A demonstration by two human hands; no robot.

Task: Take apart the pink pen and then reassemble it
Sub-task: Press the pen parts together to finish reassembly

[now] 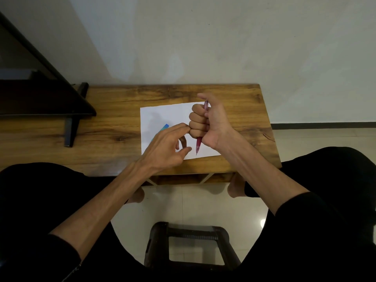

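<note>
My right hand (205, 121) is closed in a fist around the pink pen (198, 145), held upright above the white paper (160, 117). The pen's tip points down toward me and its top end pokes out above the fist. My left hand (168, 145) hovers just left of the fist, fingers loosely spread and holding nothing, index finger near the right hand's knuckles.
A blue pen (163, 128) lies on the paper, partly hidden behind my left hand. The paper rests on a small wooden table (114, 123). A dark frame (50, 94) leans at the table's left. A dark stool (191, 243) stands between my knees.
</note>
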